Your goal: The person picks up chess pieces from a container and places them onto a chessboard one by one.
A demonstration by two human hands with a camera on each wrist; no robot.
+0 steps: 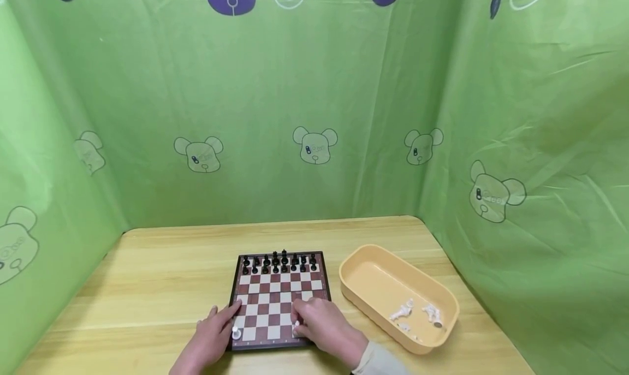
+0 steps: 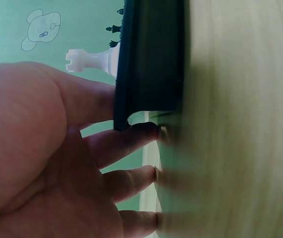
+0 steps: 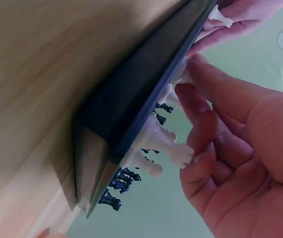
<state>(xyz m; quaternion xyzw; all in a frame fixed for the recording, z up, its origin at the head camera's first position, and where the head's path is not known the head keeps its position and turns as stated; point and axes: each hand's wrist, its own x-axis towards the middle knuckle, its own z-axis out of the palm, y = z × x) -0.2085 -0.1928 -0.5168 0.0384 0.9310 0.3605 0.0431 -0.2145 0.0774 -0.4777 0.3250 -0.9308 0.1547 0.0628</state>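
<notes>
A chessboard (image 1: 262, 319) lies on the table, with black chess pieces (image 1: 276, 261) in two rows along its far side. My left hand (image 1: 211, 334) rests at the board's left edge; in the left wrist view its thumb touches the edge and its straight fingers reach down to the tabletop. Close to that thumb stands a white rook (image 2: 92, 60) on the near-left corner. Over the near right part of the board, my right hand (image 1: 325, 325) pinches a white chess piece (image 3: 182, 73) between thumb and index finger, its kind mostly hidden. Another white rook (image 3: 174, 149) and a white pawn (image 3: 149, 166) stand beside the curled fingers.
To the right of the board sits an orange plastic tray (image 1: 366, 301) with several white chess pieces (image 1: 404, 310) lying in its near end. Green fabric walls (image 1: 265, 189) enclose the wooden table (image 1: 172, 266) at the back and both sides.
</notes>
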